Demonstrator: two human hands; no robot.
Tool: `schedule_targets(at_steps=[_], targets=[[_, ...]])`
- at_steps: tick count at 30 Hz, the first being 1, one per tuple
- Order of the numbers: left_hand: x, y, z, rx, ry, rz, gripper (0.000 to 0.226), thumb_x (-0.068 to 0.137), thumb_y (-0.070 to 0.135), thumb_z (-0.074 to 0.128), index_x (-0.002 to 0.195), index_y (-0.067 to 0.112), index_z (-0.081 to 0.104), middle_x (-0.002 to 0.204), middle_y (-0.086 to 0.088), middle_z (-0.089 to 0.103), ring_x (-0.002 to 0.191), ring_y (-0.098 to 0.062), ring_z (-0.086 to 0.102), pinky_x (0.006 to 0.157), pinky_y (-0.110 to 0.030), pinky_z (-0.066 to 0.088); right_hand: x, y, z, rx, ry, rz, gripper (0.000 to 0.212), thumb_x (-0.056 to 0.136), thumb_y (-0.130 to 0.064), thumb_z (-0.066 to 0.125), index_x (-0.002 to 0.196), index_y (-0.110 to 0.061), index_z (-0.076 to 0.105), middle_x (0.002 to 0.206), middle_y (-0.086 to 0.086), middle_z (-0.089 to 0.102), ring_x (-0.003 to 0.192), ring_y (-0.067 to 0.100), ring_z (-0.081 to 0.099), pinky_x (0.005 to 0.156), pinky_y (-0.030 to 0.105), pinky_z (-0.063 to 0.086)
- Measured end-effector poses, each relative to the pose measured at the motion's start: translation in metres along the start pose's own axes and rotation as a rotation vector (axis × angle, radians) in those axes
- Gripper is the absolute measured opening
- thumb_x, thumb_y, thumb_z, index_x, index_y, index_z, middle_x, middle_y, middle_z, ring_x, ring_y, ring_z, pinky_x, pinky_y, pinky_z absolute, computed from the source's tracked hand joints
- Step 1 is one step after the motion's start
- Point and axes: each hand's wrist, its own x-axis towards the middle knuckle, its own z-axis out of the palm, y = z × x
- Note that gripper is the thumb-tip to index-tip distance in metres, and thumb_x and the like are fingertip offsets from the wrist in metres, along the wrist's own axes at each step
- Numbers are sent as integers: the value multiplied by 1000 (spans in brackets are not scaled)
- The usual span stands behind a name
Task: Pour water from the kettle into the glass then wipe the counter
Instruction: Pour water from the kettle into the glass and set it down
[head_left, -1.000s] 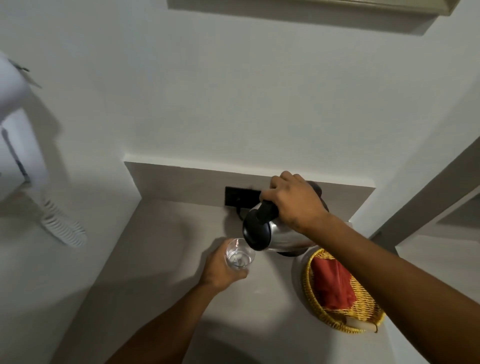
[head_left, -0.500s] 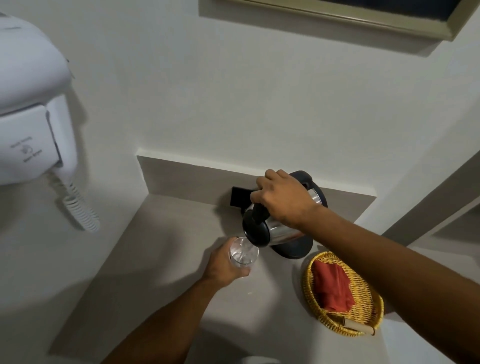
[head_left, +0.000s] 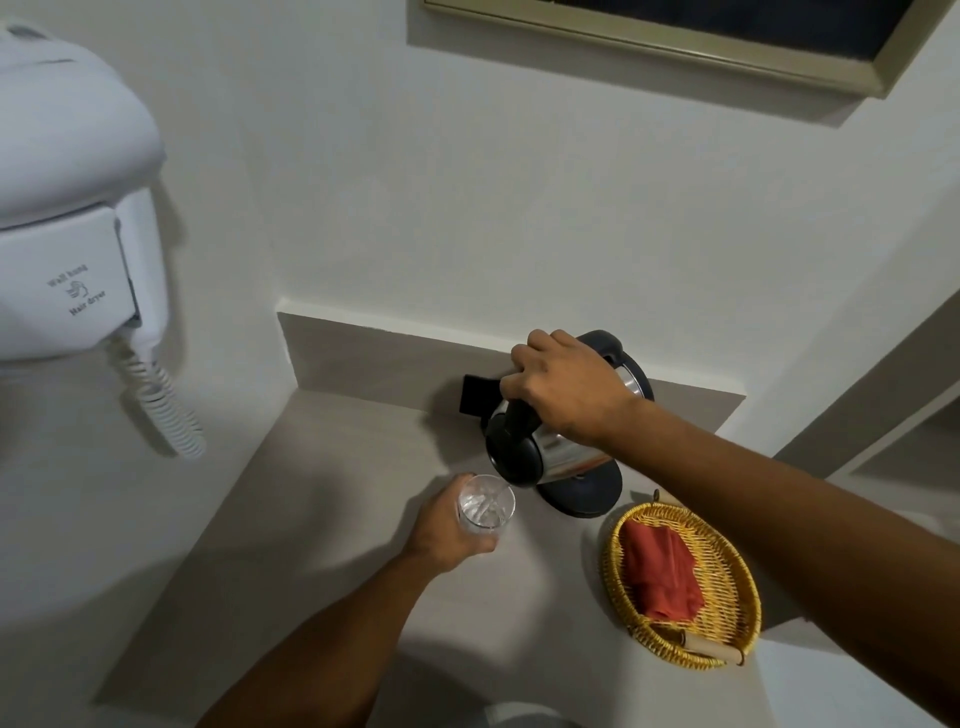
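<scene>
**A:** Where's the kettle (head_left: 550, 447) sitting against the glass (head_left: 485, 506) right now?

**B:** From my seat, it's tipped over toward the left, lid end low, just above and to the right of the rim. My right hand (head_left: 569, 395) has its fingers wrapped tight round the black handle. My left hand (head_left: 449, 527) has its fingers curled round the glass, holding it up beside the base (head_left: 582, 491).

**A:** Spout over the mouth?

**B:** Near enough that I'd call it lined up, but the spout itself is hidden behind the dark lid end, so I can't tell whether it's touching the rim. There's some water glinting in the glass; I can't make out a stream.

**A:** So what does the next bit depend on?

**B:** The kettle's long axis runs from upper right down to lower left, pointing at the glass. I reckon I only need to roll the right wrist, keeping the left steady under it.

**A:** And the wiping?

**B:** Not begun. The red cloth (head_left: 662, 574) lies in the basket (head_left: 748, 587) on the surface (head_left: 311, 519), nearer my right arm.
</scene>
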Motion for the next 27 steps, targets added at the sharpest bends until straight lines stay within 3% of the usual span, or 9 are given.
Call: schedule_targets(at_steps=[13, 20, 25, 27], targets=[[1, -4, 1, 10, 13, -1, 82, 51, 15, 98, 125, 26, 64, 112, 8, 70, 102, -12, 68, 71, 2, 47, -7, 0, 5, 29, -30, 24, 21, 85, -22, 66, 106, -21, 67, 90, 5, 57, 87, 21, 47, 74, 35, 40], [2, -5, 2, 1, 16, 13, 80, 50, 15, 99, 121, 28, 63, 110, 9, 69, 103, -16, 69, 81, -16, 52, -7, 3, 7, 33, -23, 26, 21, 87, -19, 62, 107, -22, 67, 91, 5, 57, 88, 22, 46, 75, 35, 39], [3, -7, 1, 16, 3, 10, 82, 51, 16, 100, 123, 27, 63, 112, 8, 69, 105, -14, 68, 74, 0, 46, -3, 3, 8, 21, -10, 12, 20, 87, -17, 59, 106, -21, 67, 89, 5, 56, 86, 22, 46, 73, 35, 37], [3, -7, 0, 23, 2, 10, 83, 50, 17, 100, 125, 25, 64, 113, 8, 70, 104, -14, 69, 73, 0, 47, -1, 3, 8, 18, -7, 0, 21, 88, -17, 58, 107, -20, 67, 90, 5, 57, 86, 23, 47, 74, 35, 38]])
